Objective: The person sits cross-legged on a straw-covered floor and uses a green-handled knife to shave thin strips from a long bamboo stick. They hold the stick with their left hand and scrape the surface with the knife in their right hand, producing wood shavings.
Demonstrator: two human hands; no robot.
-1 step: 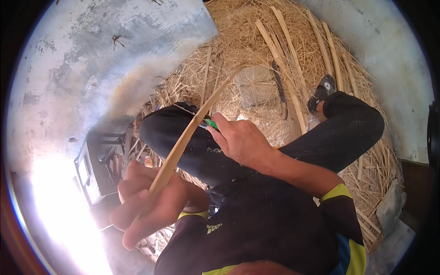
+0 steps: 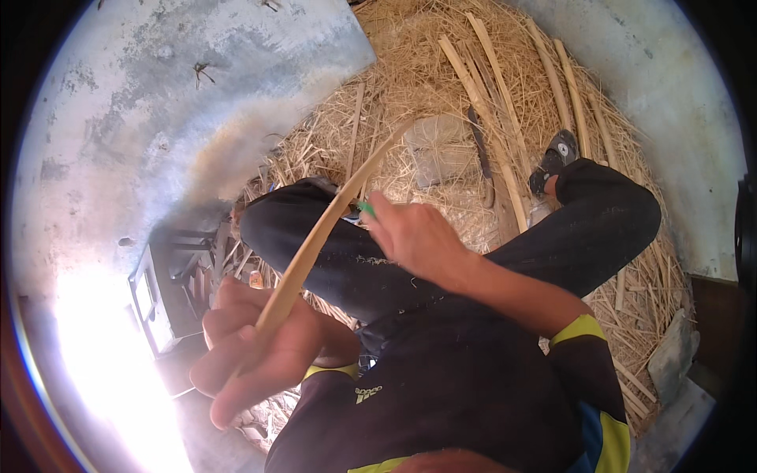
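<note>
My left hand (image 2: pixel 264 339) is closed round the lower end of a long, pale, slightly curved bamboo strip (image 2: pixel 309 251). The strip slants up and away, its far end tapering over the straw. Beside its middle, my right hand (image 2: pixel 418 239) grips a small green-handled tool (image 2: pixel 366 208). Fingers cover most of that tool and motion blurs it; something dark sits between the green part and the strip. I cannot tell whether its edge touches the strip. Both hands are above my crossed legs in black trousers (image 2: pixel 339 272).
Straw-like shavings (image 2: pixel 402 47) cover the floor. Long split strips (image 2: pixel 505 94) lie at the far right, beside a dark, long-bladed knife (image 2: pixel 479 142) and a grey block (image 2: pixel 436 150). A pale wall panel (image 2: pixel 276 47) stands at left, near a dark-framed object (image 2: pixel 169 284).
My right hand and the green-handled tool have shifted slightly. A thin sliver that stood out left of the strip no longer shows there. My left hand and the strip look unmoved.
</note>
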